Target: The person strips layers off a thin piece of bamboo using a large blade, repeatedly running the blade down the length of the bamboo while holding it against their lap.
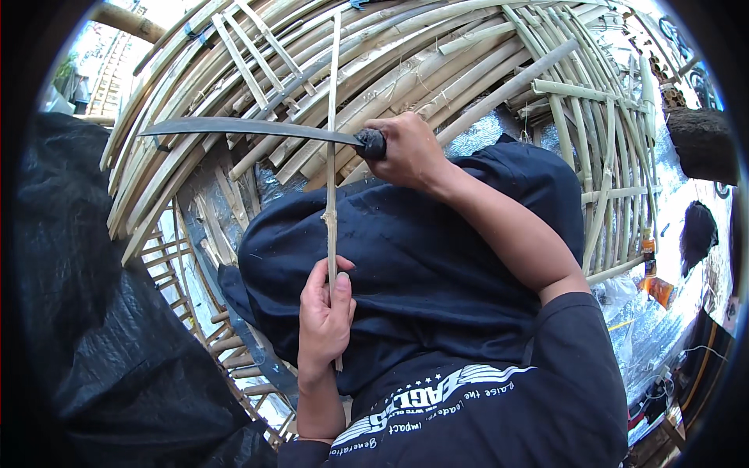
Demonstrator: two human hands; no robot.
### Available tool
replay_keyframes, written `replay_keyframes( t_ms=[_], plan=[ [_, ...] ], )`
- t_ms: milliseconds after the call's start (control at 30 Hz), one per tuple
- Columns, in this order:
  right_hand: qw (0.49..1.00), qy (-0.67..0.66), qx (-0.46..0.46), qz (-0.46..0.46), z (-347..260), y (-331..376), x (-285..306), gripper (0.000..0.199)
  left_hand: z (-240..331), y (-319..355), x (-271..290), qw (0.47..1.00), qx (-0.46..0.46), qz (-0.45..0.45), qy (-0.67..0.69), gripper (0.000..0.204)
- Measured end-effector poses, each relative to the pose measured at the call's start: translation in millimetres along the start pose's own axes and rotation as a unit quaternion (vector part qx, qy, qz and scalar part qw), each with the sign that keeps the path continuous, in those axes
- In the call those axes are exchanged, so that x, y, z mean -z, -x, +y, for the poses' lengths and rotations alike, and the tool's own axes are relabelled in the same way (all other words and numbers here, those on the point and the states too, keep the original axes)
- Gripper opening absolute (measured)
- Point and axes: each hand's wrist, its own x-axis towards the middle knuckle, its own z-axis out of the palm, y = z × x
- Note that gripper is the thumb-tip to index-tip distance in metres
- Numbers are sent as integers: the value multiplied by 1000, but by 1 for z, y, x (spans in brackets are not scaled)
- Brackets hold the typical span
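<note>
My left hand [325, 316] is closed round the lower part of a thin bamboo strip [331, 207], thumb along its face. The strip stands lengthwise in front of me, its far end over the bamboo pile and a knotty node about midway. In my right hand [411, 150] is the dark handle of a long, slightly curved machete [242, 127]. Its blade points left and crosses the strip near the handle. Whether the edge touches the strip, I cannot tell. Dark cloth [390, 242] covers my lap beneath both hands.
Many split bamboo slats [390, 74] lie piled ahead. A bamboo lattice [597, 140] is at the right, beside a small bottle with amber liquid [649, 253] on silvery sheeting [647, 351]. Black tarp [101, 312] hangs at the left, next to a slatted bamboo frame [242, 366].
</note>
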Motion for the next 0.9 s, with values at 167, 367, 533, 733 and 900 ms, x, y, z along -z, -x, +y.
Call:
replay_keyframes(
  t_ms=[167,367,533,733,900],
  plan=[
    [996,86,24,-3,6,0,10,8,1,2,1,1000,8,-16,11,21],
    [987,152,45,16,21,-13,10,12,4,12,9,994,-16,10,-108,18],
    [980,193,9,41,35,-25,20,15,12,29,13,986,-4,21,-166,19],
    [937,197,-218,190,93,-44,76,28,-2,58,8,987,36,-8,-157,22],
    [956,-24,-159,244,74,-39,45,38,-5,43,7,986,15,46,-162,22]
  ],
)
